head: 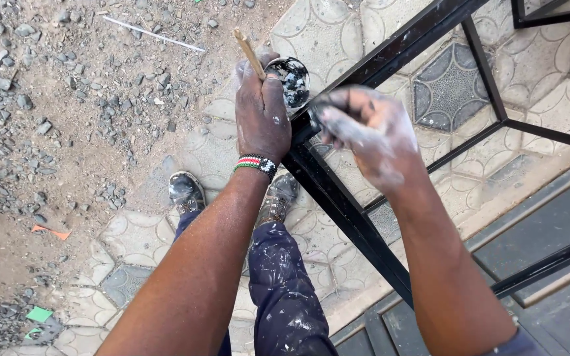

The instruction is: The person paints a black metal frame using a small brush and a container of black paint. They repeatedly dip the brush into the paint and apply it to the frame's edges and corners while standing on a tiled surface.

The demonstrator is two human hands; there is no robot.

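A black metal frame (344, 204) runs on a slant from the top right of the view down toward the bottom centre, with thinner cross bars branching off to the right. To the right of its main bar the openings between the bars show patterned paving tiles (324, 33) and, lower down, dark grey panels (555, 224). To the left the paving gives way to bare dirt strewn with gravel (54, 112), which is the widest open stretch in view; a thin pale stick (153, 34) lies on it near the top, and scraps of orange and green lie at the lower left.

Directly below the arms stand the person's two paint-marked shoes (187, 191) and paint-spattered dark blue trousers (285, 290), close against the left side of the frame's main bar, so the space between body and frame is tight.

The left hand (262, 112), with a beaded wristband (256, 165) at the wrist, is closed around a small round tin of black paint (290, 79) and a pale wooden handle (249, 53) that sticks up and to the left above the knuckles. The tin sits at the far side of this hand, just beside the frame's bar. What is at the other end of the handle cannot be seen.

The right hand (371, 132), smeared with white and black paint, is curled into a narrow pinch right at the frame's main bar, touching or almost touching it, just right of the tin. Its fingertips are blurred, so whether they hold anything cannot be told
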